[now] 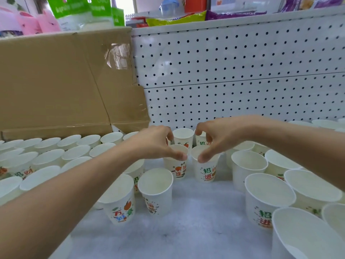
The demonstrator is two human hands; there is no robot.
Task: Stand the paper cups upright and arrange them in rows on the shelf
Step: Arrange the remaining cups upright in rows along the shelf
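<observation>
left hand (160, 143): fingers curled over the rim, thumb on the near side, pinched an upright paper cup (176, 166)
right hand (214, 139): same pinch on the neighbour cup (205, 170)
why: rim grip likely spared the thin walls and let the pair be aligned
where: shelf (196, 221) middle, near the back edge, in front of the back cups (183, 136)
count: 2 held, 2 behind; side rows ran out of frame, no total

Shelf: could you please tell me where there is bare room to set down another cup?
Bare shelf runs down the front middle, between the front-left cup and the green-lettered cup. The left rows below the cardboard box are packed.
</observation>
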